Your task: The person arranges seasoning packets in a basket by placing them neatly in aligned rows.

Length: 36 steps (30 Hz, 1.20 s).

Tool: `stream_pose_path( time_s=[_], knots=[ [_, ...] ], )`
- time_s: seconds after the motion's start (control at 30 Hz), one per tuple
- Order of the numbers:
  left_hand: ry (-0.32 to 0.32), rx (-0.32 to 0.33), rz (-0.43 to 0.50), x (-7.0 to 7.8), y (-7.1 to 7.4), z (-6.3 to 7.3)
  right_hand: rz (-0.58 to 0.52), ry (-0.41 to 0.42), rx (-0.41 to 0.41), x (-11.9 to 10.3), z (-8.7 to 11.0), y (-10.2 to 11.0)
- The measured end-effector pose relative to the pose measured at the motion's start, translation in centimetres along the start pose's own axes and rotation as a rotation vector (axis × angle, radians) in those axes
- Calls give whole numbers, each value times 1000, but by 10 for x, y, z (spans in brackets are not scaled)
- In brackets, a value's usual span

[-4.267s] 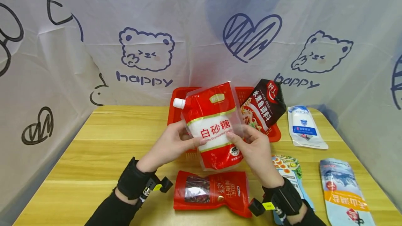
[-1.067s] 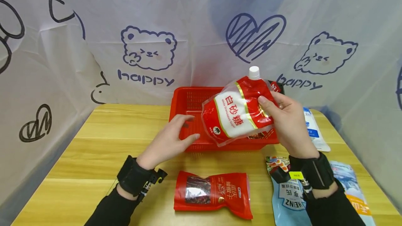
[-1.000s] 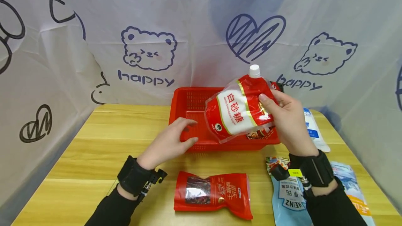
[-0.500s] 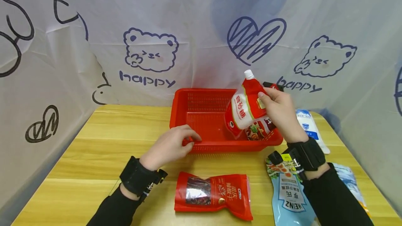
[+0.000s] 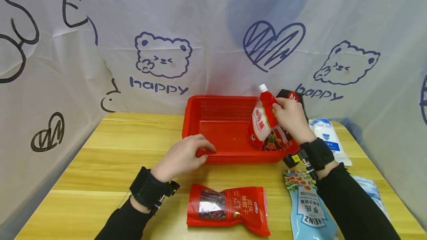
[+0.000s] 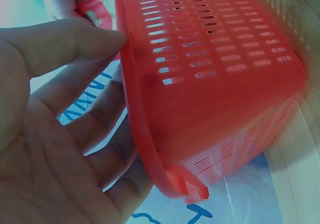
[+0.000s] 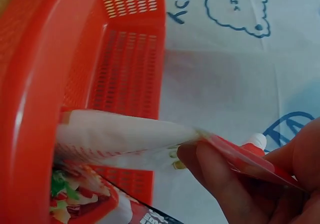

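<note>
My right hand pinches the top of a red and white spouted pouch of white granulated sugar. The pouch stands nearly upright, its white cap up and its lower end inside the red plastic basket. Beside it in the basket leans a black and red packet of fish seasoning, partly hidden by my right hand. My left hand holds the basket's front rim towards the left. In the left wrist view its thumb touches the rim, with the fingers on the rim's other side.
A red bag of dried chillies lies in front of the basket. To the right lie a light blue Heinz pouch, a white and blue packet and another pale blue bag, partly behind my right sleeve. A printed cloth hangs behind the table.
Both hands held the sugar pouch at first; the left let go and came to the basket's front rim. The right turned the pouch cap-up and lowered it into the basket's right side.
</note>
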<state>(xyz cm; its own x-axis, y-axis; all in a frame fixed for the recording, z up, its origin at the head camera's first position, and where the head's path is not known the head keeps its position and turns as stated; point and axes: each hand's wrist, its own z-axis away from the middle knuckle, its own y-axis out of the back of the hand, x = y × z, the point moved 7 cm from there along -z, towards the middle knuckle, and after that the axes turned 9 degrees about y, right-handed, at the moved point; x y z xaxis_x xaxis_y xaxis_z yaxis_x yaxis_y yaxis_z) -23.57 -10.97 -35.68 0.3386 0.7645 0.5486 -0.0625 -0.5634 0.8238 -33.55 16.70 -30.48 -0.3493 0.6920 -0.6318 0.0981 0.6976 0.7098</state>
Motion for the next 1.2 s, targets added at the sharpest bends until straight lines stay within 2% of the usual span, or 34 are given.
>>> stream_pose_path(
  time_s=[0.17, 0.27, 0.53, 0.73, 0.97, 1.2],
  knots=[
    [-14, 0, 3, 2, -2, -1, 18, 15, 7, 3, -3, -2],
    [-28, 2, -1, 4, -3, -1, 10, -4, 10, 4, -4, -2],
    [-40, -4, -4, 7, -3, -1, -68, -70, -65, 4, 0, -8],
    [-50, 7, -9, 7, -2, -1, -48, -66, -65, 2, 7, -7],
    [-27, 3, -5, 3, -2, -1, 34, 13, 12, -12, 28, 3],
    [-38, 6, -6, 1, -1, -1, 14, 150, 114, -34, 56, 9]
  ],
)
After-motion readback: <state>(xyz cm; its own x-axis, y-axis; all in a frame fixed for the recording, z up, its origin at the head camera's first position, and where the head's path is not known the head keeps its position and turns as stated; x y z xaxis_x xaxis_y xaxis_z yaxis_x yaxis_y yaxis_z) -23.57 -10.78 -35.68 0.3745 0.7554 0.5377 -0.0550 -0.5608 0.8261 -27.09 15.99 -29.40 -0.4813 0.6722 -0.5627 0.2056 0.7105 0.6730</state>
